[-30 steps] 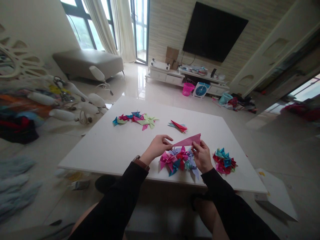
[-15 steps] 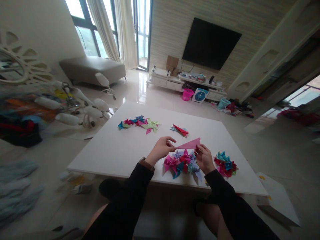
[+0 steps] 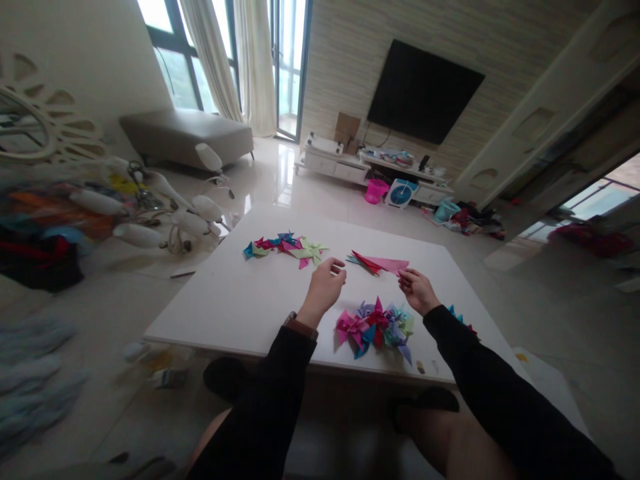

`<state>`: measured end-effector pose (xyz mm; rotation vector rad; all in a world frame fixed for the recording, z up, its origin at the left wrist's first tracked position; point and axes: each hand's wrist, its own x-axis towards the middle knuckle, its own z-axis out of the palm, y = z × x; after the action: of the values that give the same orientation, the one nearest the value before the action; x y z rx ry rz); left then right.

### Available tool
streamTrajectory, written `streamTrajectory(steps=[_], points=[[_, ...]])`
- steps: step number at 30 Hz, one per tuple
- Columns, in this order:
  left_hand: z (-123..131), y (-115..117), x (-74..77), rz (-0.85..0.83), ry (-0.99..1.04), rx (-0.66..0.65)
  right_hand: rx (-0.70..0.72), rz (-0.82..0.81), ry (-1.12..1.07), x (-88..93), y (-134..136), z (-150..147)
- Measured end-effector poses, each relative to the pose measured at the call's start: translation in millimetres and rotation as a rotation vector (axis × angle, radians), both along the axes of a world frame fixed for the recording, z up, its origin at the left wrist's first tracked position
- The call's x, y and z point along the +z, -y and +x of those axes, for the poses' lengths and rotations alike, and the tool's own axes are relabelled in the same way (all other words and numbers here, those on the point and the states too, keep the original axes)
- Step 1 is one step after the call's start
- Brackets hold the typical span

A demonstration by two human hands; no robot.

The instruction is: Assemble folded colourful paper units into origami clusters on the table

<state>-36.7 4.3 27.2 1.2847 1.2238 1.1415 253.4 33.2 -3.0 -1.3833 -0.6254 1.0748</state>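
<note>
My right hand [image 3: 417, 291] reaches forward over the white table [image 3: 240, 300], its fingertips pinched at the right corner of a pink paper triangle [image 3: 391, 264]. The triangle lies across a small stack of folded red and teal triangles [image 3: 364, 261]. My left hand [image 3: 326, 285] hovers just left of it, fingers loosely curled and apart, holding nothing. A cluster of folded paper flowers [image 3: 374, 324] in pink, blue, red and lilac sits between my forearms near the front edge. A second red and teal cluster [image 3: 459, 315] is mostly hidden behind my right sleeve.
A row of folded paper pieces [image 3: 286, 246] in teal, pink and light green lies at the table's far left. White lamp fittings and clutter [image 3: 150, 220] lie on the floor to the left. A TV unit [image 3: 370, 163] stands against the far wall.
Both hands moved forward from above the flower cluster. My left hand let go of the pink triangle, and my right hand carried it onto the stack of triangles. The camera tilted slightly.
</note>
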Motion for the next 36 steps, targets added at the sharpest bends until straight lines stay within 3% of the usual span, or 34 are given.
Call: streamTrajectory(steps=[7,13,17,23,28,36], points=[[-1.8,8.7,10.6,0.0,-0.08,-0.039,-0.183,-0.125,0.065,-39.1,-74.2,7.9],[0.9,6.8,10.6,-0.007,-0.09,-0.048,-0.203,-0.212,0.1,-73.6,-114.0,5.4],[0.6,5.9,11.0,-0.013,-0.092,-0.059,-0.192,-0.282,0.148,-95.5,-122.7,6.5],[2.8,9.2,12.1,-0.014,-0.104,-0.068,-0.218,-0.278,0.248,-124.6,-110.4,11.5],[6.3,11.9,9.7,0.004,-0.124,-0.095,-0.22,-0.212,0.255,-123.7,-105.0,11.6],[6.7,12.2,8.3,0.021,-0.136,-0.11,-0.212,-0.071,0.094,-91.9,-113.7,14.8]])
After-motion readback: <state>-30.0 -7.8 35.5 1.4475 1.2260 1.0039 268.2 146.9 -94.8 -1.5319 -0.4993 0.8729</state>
